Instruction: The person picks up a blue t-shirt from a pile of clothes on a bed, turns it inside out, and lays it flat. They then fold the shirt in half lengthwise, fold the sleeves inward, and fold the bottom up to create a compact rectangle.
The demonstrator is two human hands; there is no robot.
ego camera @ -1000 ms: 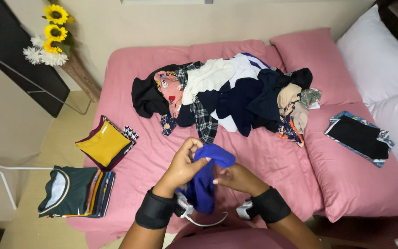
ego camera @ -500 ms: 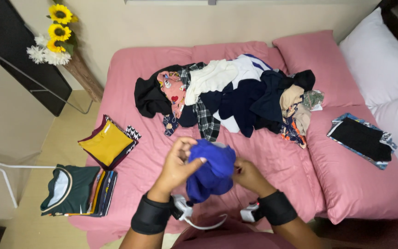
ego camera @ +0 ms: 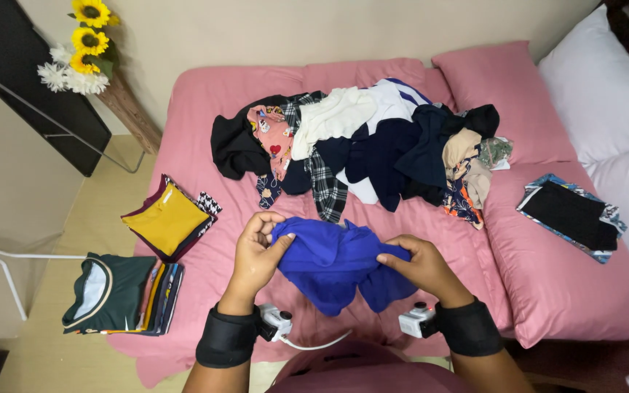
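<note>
We hold the blue garment above the near edge of the pink bed, left hand and right hand each pinching it, seemingly bunched; the clothes pile lies farther back.

One view only, from the head, looking steeply down from above the near edge of the bed; it faces across the pink sheet toward the far wall; the left hand and right hand sit close at the bottom; the clothes pile lies mid-frame, farther off; floor shows at left, pillows at right.
</note>
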